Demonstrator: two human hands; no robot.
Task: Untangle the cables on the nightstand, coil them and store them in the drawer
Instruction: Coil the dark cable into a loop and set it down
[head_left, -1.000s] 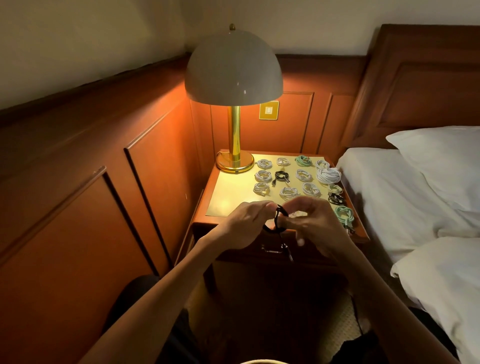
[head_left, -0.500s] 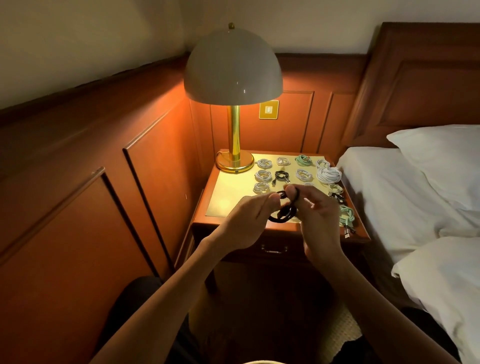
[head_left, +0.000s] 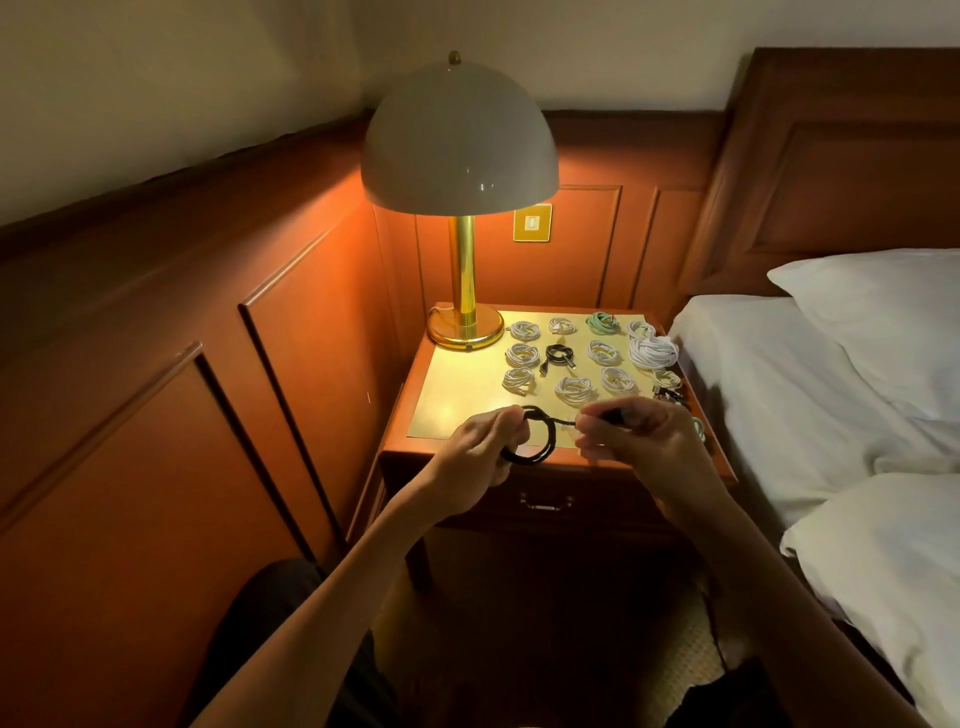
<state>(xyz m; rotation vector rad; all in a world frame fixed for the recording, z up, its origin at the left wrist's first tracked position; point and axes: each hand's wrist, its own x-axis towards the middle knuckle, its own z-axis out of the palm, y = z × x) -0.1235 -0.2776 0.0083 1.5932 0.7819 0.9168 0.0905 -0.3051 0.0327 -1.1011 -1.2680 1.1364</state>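
the right hand (head_left: 631, 436) is smeared by motion blur, its fingers not told apart, and the end of the black cable (head_left: 551, 441) vanishes inside them. part of that cable's loop is hidden in the left hand (head_left: 485, 449). behind the right hand a green coil (head_left: 699, 427) shows only as a sliver; a dark coil (head_left: 672, 397) beside it is too murky to make out. plugs on the white coils (head_left: 574, 388) are too small to tell.

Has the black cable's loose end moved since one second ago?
Yes, upward: the loose end hung beside the metal drawer handle; now the right hand holds it above the wooden nightstand's front edge.
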